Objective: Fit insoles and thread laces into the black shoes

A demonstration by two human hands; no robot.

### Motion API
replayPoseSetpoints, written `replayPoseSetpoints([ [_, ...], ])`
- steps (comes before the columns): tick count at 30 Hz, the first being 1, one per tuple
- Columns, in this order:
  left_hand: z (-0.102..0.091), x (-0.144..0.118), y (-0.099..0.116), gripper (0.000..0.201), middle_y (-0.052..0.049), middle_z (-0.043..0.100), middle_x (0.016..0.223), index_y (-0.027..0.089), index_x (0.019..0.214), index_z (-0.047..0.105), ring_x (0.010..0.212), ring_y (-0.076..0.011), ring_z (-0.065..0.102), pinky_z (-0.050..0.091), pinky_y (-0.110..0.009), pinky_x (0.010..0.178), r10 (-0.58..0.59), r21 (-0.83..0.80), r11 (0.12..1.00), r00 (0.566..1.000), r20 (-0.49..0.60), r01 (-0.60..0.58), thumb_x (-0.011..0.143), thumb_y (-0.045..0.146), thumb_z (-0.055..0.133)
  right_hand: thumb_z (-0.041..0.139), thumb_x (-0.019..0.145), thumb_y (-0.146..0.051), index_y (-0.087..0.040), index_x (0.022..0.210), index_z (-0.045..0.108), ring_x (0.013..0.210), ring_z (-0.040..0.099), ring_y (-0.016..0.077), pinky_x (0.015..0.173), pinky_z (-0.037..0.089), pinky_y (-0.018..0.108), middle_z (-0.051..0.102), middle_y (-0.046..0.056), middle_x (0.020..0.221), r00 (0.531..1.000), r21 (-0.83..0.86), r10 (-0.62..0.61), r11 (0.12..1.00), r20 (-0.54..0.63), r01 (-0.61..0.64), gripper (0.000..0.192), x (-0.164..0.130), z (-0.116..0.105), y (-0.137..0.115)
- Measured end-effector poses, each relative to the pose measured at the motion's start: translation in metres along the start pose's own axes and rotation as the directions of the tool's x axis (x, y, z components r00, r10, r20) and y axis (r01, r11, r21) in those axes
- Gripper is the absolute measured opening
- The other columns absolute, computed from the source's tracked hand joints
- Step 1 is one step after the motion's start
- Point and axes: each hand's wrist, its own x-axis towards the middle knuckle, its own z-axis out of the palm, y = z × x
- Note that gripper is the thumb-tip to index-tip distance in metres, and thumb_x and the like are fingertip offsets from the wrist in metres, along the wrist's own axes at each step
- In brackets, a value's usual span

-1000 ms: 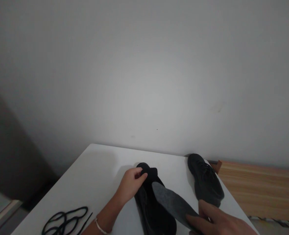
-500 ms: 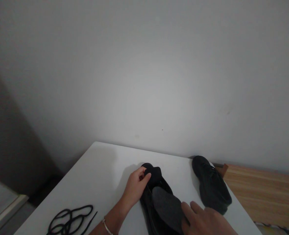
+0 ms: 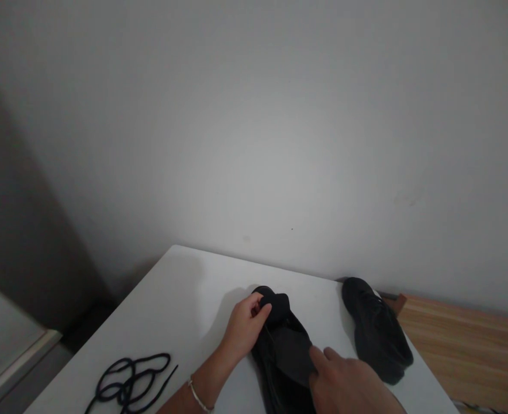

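Note:
A black shoe [image 3: 280, 351] without laces lies on the white table [image 3: 185, 305], toe pointing away from me. My left hand [image 3: 245, 328] grips its tongue and pulls it up and back. A dark grey insole [image 3: 292, 348] sits partly inside the shoe's opening. My right hand [image 3: 344, 382] presses on the insole's rear end with its fingers. The heel part of the shoe runs out of the bottom of the picture.
A second black shoe [image 3: 377, 330] lies near the table's right edge. A loose black lace [image 3: 129, 379] is coiled at the front left. A wooden surface [image 3: 465, 351] adjoins on the right. A plain grey wall rises behind the table.
My right hand has pushed the insole forward and down into the shoe, so less of it shows. My left hand has kept its hold on the tongue.

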Motion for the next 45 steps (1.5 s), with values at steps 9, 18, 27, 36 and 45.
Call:
replayPoseSetpoints([
  [9,0.001,0.001,-0.004,0.020,0.002,0.051,0.065,0.017,0.075,0.061,0.063,-0.0153,0.048,0.034,-0.025,0.058,0.007,-0.006,1.000,1.000,0.013,-0.007,0.083,0.036,0.058,0.048,0.077,0.009,-0.011,0.087,0.080,0.083,0.074,0.0234,0.061,0.054,0.024,0.075,0.017,0.095,0.897,0.056,0.222,0.963,0.381,-0.262,0.039,0.035,-0.002,-0.019],
  [18,0.001,0.000,-0.004,0.019,0.003,0.050,0.065,0.017,0.076,0.060,0.062,-0.0153,0.048,0.035,-0.025,0.058,0.011,-0.005,1.000,1.000,0.017,-0.011,0.084,0.034,0.057,0.036,0.090,0.006,-0.008,0.110,0.075,0.104,0.071,0.0286,0.087,0.057,0.037,0.069,0.022,0.118,0.780,0.112,0.337,0.882,0.527,-0.457,0.046,0.061,0.011,-0.025],
  [27,0.000,-0.002,0.000,0.019,0.004,0.047,0.063,0.018,0.073,0.056,0.060,-0.0141,0.045,0.033,-0.025,0.057,0.005,-0.008,1.000,0.999,0.036,-0.005,0.084,0.033,0.058,0.038,0.086,0.010,-0.008,0.111,0.075,0.102,0.072,0.0308,0.086,0.059,0.039,0.073,0.021,0.114,0.769,0.127,0.290,0.893,0.570,-0.431,0.048,0.062,0.024,-0.028],
  [36,0.001,-0.001,-0.003,0.017,0.004,0.047,0.063,0.018,0.073,0.057,0.061,-0.0141,0.045,0.033,-0.024,0.057,0.000,-0.006,1.000,0.999,0.042,0.000,0.084,0.031,0.058,0.043,0.087,0.008,-0.008,0.102,0.077,0.093,0.076,0.0305,0.080,0.060,0.036,0.077,0.019,0.101,0.781,0.158,0.294,0.882,0.551,-0.443,0.041,0.058,0.032,-0.018],
  [45,0.002,-0.001,-0.006,0.018,0.005,0.045,0.062,0.019,0.071,0.054,0.060,-0.0137,0.044,0.032,-0.024,0.057,0.010,0.010,1.000,1.000,0.030,-0.011,0.084,0.031,0.058,0.040,0.086,0.010,-0.010,0.106,0.076,0.095,0.075,0.0269,0.084,0.058,0.031,0.077,0.016,0.105,0.827,0.234,0.275,0.872,0.491,-0.429,0.045,0.061,0.052,-0.017],
])
